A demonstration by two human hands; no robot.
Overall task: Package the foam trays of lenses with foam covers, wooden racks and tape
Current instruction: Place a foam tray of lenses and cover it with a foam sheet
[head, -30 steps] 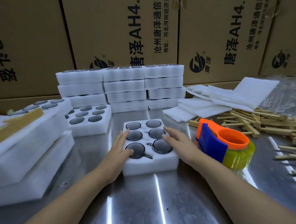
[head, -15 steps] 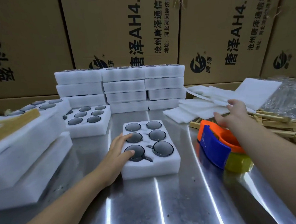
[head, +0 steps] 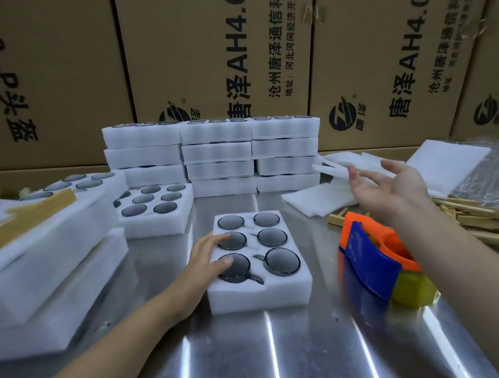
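A white foam tray (head: 260, 296) holding several dark round lenses sits on the metal table in front of me. My left hand (head: 208, 258) rests flat on its left side, with the fingers lying over two lenses. My right hand (head: 388, 192) is raised above the table at the right. Its fingertips pinch the edge of a thin white foam cover (head: 331, 169) lifted off the pile of foam covers (head: 319, 202). Wooden racks (head: 478, 218) lie in a heap at the far right.
An orange and blue tape dispenser (head: 372, 257) with yellowish tape stands right of the tray. Stacks of filled foam trays (head: 217, 152) line the back, with another open tray (head: 156, 212) and wrapped foam bundles (head: 42, 260) at left. Cardboard boxes (head: 210, 51) form the rear wall.
My right hand left the tray, reached right over the tape dispenser to the foam covers, and now lifts one. The left hand has stayed on the tray.
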